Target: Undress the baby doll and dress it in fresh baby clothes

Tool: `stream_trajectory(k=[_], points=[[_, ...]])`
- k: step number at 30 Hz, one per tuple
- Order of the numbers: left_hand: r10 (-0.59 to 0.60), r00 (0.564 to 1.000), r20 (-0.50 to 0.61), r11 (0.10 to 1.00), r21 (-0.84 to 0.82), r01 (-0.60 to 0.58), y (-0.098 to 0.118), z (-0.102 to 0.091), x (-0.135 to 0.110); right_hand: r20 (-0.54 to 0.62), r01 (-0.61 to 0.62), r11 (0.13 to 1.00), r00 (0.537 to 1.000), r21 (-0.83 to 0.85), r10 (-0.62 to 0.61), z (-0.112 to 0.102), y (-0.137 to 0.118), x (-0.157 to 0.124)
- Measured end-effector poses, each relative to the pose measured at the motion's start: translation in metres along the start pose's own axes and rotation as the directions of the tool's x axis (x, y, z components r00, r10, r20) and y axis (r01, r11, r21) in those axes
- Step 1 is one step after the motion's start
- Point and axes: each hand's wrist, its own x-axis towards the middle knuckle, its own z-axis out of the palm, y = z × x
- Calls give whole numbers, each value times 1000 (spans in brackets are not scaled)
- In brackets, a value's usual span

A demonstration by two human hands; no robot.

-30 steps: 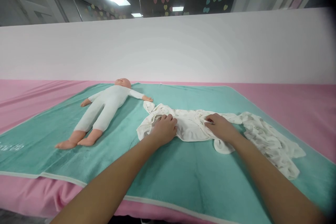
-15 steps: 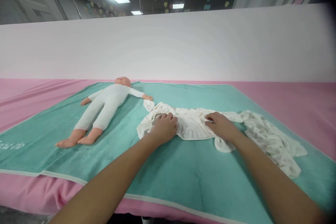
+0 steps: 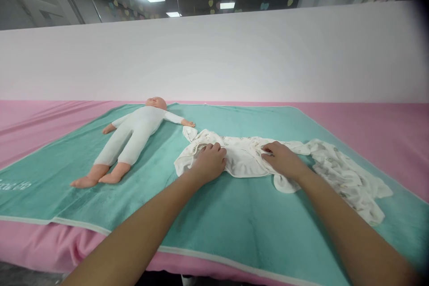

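Note:
A white baby garment with a small print (image 3: 243, 161) lies spread on a teal towel mat (image 3: 254, 228), its fabric bunched in loose folds. My left hand (image 3: 209, 164) rests on its left part, fingers curled over a fold. On its right part lies my right hand (image 3: 281, 160), fingertips gathering the cloth near a fold. Further right, a crumpled printed white cloth (image 3: 348, 176) lies against the garment. Left of both hands, a baby doll in a white bodysuit (image 3: 136, 132) lies on its back with its arms spread, out of reach of my fingers.
A pink cloth (image 3: 378, 129) covers the table beneath the mat, and its near edge drops away at the bottom of the view. A white partition (image 3: 214, 58) runs behind the table, with glass and paper hearts beyond it.
My view has tilted slightly, so the scene sits a little differently in the frame. Both hands stay on the garment, and nothing else has clearly moved.

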Motion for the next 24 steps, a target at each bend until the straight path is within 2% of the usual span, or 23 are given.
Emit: stream_trajectory(k=[24], points=[[6,1000,21,1000,3,-6,2,-3,0,19,15,1000,1000,-25,-15,1,3,2]])
